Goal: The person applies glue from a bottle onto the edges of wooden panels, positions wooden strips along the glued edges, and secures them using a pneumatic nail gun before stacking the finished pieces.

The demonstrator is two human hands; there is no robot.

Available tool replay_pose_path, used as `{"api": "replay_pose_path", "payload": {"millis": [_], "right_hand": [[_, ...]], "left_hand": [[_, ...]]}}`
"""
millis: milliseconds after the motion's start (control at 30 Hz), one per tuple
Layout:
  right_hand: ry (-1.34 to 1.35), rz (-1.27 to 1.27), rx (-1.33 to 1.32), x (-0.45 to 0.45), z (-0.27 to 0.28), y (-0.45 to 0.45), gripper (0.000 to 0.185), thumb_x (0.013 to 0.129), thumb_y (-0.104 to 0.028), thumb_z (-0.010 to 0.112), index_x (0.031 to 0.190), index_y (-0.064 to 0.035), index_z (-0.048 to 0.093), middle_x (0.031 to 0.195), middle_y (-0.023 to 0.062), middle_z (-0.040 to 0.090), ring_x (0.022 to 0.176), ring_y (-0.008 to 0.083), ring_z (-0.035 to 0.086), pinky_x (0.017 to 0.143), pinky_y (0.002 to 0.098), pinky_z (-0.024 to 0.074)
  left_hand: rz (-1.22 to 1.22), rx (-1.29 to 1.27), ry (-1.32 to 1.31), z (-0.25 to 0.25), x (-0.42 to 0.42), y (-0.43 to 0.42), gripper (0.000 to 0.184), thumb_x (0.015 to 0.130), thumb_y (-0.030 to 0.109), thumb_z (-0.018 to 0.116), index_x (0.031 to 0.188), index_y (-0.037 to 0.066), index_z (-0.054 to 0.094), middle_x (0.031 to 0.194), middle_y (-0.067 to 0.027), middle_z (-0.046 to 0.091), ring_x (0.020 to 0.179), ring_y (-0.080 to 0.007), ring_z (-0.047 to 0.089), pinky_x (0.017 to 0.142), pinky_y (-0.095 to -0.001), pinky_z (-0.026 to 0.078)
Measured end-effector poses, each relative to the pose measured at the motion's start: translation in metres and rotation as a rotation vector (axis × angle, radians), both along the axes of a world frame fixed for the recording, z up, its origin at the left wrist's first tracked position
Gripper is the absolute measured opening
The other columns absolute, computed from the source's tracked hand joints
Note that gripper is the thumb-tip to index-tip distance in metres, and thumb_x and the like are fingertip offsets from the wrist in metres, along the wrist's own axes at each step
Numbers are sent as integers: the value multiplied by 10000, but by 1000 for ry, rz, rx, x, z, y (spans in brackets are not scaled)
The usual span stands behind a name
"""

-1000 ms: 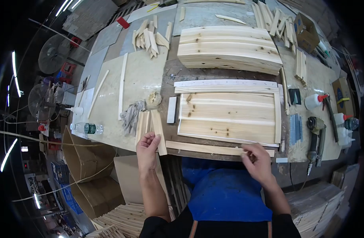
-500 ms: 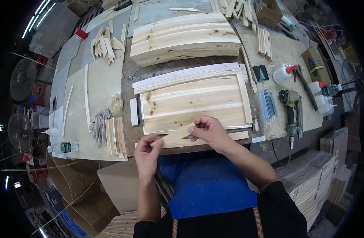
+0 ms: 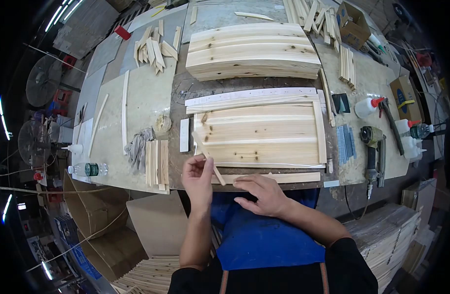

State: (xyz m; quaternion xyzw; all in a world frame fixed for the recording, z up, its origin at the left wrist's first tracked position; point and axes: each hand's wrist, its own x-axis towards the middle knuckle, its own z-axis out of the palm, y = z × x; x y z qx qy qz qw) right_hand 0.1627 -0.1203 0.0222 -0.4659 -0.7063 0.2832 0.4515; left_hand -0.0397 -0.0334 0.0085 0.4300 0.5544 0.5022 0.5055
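My left hand (image 3: 197, 179) pinches a short, thin wooden strip (image 3: 201, 145), which stands at a slant over the left front corner of a pale knotty wooden panel (image 3: 259, 131). My right hand (image 3: 262, 194) is open, thumb apart from the fingers, with nothing in it. Its fingertips are beside a longer wooden strip (image 3: 298, 178) lying along the table's front edge; whether they touch it I cannot tell. One strip (image 3: 319, 132) lies along the panel's right side, and others run along its far side under a white marked strip (image 3: 254, 94).
Behind the panel sits a stack of boards (image 3: 254, 46). On the right are a nail gun (image 3: 371, 152), blue nail strips (image 3: 346, 142) and a glue bottle (image 3: 367, 107). Leftward lie a bundle of strips (image 3: 157, 164), a grey rag (image 3: 140, 147) and a water bottle (image 3: 89, 169).
My right hand has let go of the short strip and drawn back toward me. My left hand has turned the strip from nearly sideways to steeply slanted. The view has shifted.
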Motion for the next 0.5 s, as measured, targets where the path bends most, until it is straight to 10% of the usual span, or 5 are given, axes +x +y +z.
{"api": "replay_pose_path", "payload": {"millis": [100,500], "right_hand": [[-43,6,-15,9,4,-7,317,900,-183,852,1165,-52,737,1188,137,750,1056,330,755,899,415,628],[-95,-136,-174,50,1,-54,275,902,-156,843,1141,-61,745,1119,136,757,1017,319,757,879,401,630]], "left_hand": [[-37,264,715,6,-11,40,128,978,72,791,1092,24,757,1143,-103,744,979,-165,726,828,-304,597],[-104,375,1024,-19,-20,90,155,926,128,814,1050,36,823,1195,-135,751,1108,-316,720,977,-405,585]]}}
